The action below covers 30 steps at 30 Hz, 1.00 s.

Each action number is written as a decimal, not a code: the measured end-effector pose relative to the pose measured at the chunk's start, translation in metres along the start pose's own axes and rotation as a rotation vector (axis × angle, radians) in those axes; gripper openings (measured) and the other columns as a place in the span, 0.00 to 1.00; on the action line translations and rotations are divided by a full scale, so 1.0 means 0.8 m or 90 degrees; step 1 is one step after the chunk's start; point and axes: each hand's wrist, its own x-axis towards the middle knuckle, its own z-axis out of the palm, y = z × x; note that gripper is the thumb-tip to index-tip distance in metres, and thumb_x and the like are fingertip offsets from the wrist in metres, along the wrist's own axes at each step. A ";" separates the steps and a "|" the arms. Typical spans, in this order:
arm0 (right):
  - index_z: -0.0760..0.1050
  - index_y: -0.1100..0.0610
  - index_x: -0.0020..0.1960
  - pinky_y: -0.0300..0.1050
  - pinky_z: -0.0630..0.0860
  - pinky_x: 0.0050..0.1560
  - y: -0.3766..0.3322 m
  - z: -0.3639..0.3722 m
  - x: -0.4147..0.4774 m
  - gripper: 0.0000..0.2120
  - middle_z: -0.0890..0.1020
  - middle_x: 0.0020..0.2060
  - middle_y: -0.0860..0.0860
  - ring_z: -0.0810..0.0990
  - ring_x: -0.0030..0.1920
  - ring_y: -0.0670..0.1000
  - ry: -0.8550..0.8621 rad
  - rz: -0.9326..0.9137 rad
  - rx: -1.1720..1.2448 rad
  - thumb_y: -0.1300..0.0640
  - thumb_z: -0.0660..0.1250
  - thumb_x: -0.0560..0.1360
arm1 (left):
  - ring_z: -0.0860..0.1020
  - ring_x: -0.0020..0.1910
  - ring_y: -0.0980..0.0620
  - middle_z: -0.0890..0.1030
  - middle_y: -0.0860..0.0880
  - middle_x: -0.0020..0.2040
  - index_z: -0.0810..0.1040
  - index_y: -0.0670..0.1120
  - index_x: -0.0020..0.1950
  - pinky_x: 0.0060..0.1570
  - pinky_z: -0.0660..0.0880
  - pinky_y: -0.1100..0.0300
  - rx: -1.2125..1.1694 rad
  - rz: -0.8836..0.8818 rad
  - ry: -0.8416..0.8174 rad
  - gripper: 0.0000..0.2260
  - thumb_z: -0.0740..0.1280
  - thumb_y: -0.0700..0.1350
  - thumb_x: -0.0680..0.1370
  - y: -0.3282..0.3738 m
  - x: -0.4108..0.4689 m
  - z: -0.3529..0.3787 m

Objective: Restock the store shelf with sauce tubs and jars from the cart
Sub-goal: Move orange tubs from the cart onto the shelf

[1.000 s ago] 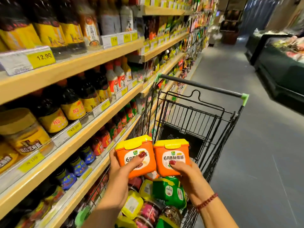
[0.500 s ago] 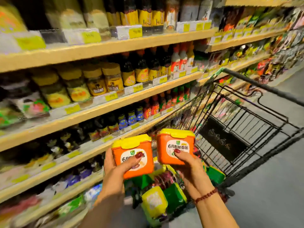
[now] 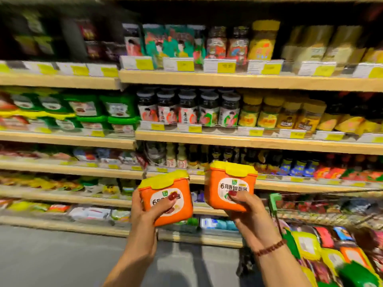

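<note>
I hold two orange sauce tubs with yellow lids in front of the shelves. My left hand (image 3: 145, 212) grips the left orange tub (image 3: 165, 198), thumb across its label. My right hand (image 3: 246, 212) grips the right orange tub (image 3: 230, 186), held a little higher, thumb on its label. The cart (image 3: 331, 216) is at the lower right, with several green, yellow and orange tubs (image 3: 323, 251) inside. On the second shelf (image 3: 228, 139) stand green tubs (image 3: 116, 112) at the left, dark-lidded jars (image 3: 188, 108) in the middle and yellow-lidded jars (image 3: 290, 114) at the right.
The shelving fills the view, blurred by motion, with yellow price tags (image 3: 226, 66) along each edge. Lower shelves (image 3: 83, 168) hold bottles and packets. Grey floor (image 3: 51, 255) shows at the bottom left. The cart's green corner (image 3: 274, 198) is just right of my right hand.
My view has swung left from the aisle to face the shelves. Both hands have carried the orange tubs up and away from the cart, which now sits at the lower right.
</note>
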 end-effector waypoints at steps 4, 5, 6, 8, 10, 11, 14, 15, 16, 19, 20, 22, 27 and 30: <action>0.77 0.65 0.47 0.43 0.81 0.35 0.077 0.101 -0.003 0.29 0.84 0.37 0.56 0.84 0.37 0.51 -0.081 0.045 -0.035 0.60 0.73 0.46 | 0.83 0.42 0.49 0.84 0.50 0.44 0.76 0.54 0.54 0.38 0.78 0.55 0.008 0.042 0.070 0.31 0.76 0.47 0.51 0.061 -0.004 -0.111; 0.77 0.65 0.48 0.43 0.81 0.35 0.096 0.125 -0.002 0.30 0.84 0.38 0.57 0.84 0.37 0.52 -0.093 0.052 -0.044 0.61 0.72 0.46 | 0.83 0.42 0.50 0.84 0.50 0.44 0.77 0.54 0.53 0.37 0.78 0.56 0.008 0.055 0.087 0.32 0.76 0.48 0.50 0.076 -0.005 -0.135; 0.76 0.64 0.50 0.43 0.80 0.35 0.114 0.148 -0.002 0.32 0.84 0.39 0.56 0.83 0.37 0.52 -0.101 0.062 -0.055 0.61 0.73 0.46 | 0.83 0.42 0.50 0.84 0.49 0.44 0.76 0.53 0.54 0.36 0.78 0.57 0.005 0.065 0.103 0.32 0.76 0.48 0.49 0.090 -0.005 -0.159; 0.75 0.63 0.52 0.42 0.80 0.34 0.148 0.189 0.000 0.34 0.83 0.40 0.56 0.83 0.37 0.51 -0.111 0.082 -0.065 0.61 0.73 0.45 | 0.83 0.42 0.49 0.83 0.49 0.44 0.76 0.52 0.55 0.35 0.78 0.57 -0.001 0.082 0.128 0.33 0.75 0.48 0.49 0.117 -0.004 -0.202; 0.74 0.63 0.52 0.41 0.79 0.33 0.175 0.222 0.003 0.35 0.83 0.40 0.57 0.83 0.37 0.51 -0.136 0.095 -0.048 0.61 0.73 0.45 | 0.83 0.42 0.48 0.83 0.49 0.43 0.75 0.51 0.55 0.35 0.78 0.57 -0.010 0.098 0.153 0.34 0.75 0.48 0.49 0.143 -0.003 -0.237; 0.74 0.64 0.52 0.41 0.79 0.33 0.185 0.239 0.005 0.34 0.82 0.41 0.57 0.83 0.38 0.52 -0.152 0.101 -0.047 0.62 0.73 0.45 | 0.83 0.41 0.48 0.83 0.49 0.43 0.76 0.51 0.54 0.34 0.78 0.57 -0.015 0.109 0.165 0.34 0.75 0.48 0.48 0.155 -0.003 -0.253; 0.75 0.64 0.49 0.41 0.78 0.31 0.213 0.289 0.015 0.32 0.83 0.39 0.57 0.82 0.37 0.52 -0.185 0.118 -0.079 0.62 0.72 0.44 | 0.82 0.42 0.48 0.83 0.48 0.44 0.76 0.52 0.53 0.35 0.78 0.57 -0.013 0.143 0.196 0.32 0.75 0.48 0.49 0.187 0.003 -0.297; 0.75 0.64 0.45 0.39 0.77 0.29 0.221 0.303 0.021 0.29 0.83 0.35 0.56 0.82 0.33 0.51 -0.193 0.118 -0.084 0.62 0.72 0.43 | 0.82 0.42 0.48 0.83 0.47 0.45 0.76 0.52 0.54 0.35 0.77 0.56 -0.012 0.152 0.202 0.33 0.75 0.48 0.49 0.196 0.007 -0.310; 0.76 0.64 0.41 0.38 0.76 0.26 0.226 0.317 0.029 0.26 0.83 0.32 0.55 0.82 0.30 0.50 -0.198 0.118 -0.088 0.63 0.71 0.42 | 0.82 0.43 0.47 0.82 0.46 0.46 0.76 0.51 0.55 0.35 0.77 0.56 -0.014 0.160 0.206 0.34 0.75 0.48 0.49 0.203 0.013 -0.321; 0.77 0.59 0.29 0.38 0.75 0.24 0.243 0.359 0.055 0.12 0.81 0.28 0.54 0.81 0.29 0.52 -0.227 0.114 -0.090 0.68 0.69 0.46 | 0.82 0.45 0.44 0.82 0.43 0.49 0.75 0.49 0.58 0.35 0.78 0.55 -0.007 0.185 0.226 0.37 0.75 0.48 0.49 0.224 0.032 -0.349; 0.77 0.59 0.31 0.39 0.76 0.25 0.249 0.372 0.063 0.14 0.81 0.29 0.54 0.81 0.30 0.53 -0.240 0.116 -0.095 0.67 0.69 0.46 | 0.82 0.45 0.43 0.82 0.42 0.49 0.75 0.49 0.58 0.34 0.78 0.55 -0.008 0.194 0.233 0.36 0.75 0.47 0.50 0.230 0.041 -0.358; 0.76 0.61 0.38 0.42 0.79 0.28 0.262 0.397 0.083 0.22 0.82 0.32 0.54 0.82 0.31 0.52 -0.256 0.124 -0.099 0.62 0.71 0.43 | 0.82 0.44 0.44 0.82 0.42 0.49 0.76 0.49 0.57 0.33 0.78 0.55 -0.009 0.206 0.246 0.35 0.75 0.47 0.50 0.241 0.060 -0.377; 0.74 0.63 0.55 0.47 0.79 0.35 0.294 0.457 0.151 0.46 0.84 0.44 0.58 0.84 0.38 0.54 -0.280 0.157 -0.142 0.60 0.78 0.35 | 0.82 0.45 0.42 0.82 0.40 0.51 0.75 0.48 0.61 0.36 0.79 0.53 -0.006 0.225 0.256 0.39 0.75 0.47 0.49 0.273 0.132 -0.419; 0.74 0.64 0.59 0.49 0.81 0.37 0.305 0.501 0.194 0.56 0.85 0.47 0.60 0.85 0.43 0.57 -0.308 0.172 -0.155 0.55 0.83 0.31 | 0.82 0.43 0.45 0.82 0.42 0.50 0.76 0.49 0.59 0.38 0.79 0.52 -0.009 0.242 0.261 0.36 0.74 0.48 0.50 0.300 0.182 -0.439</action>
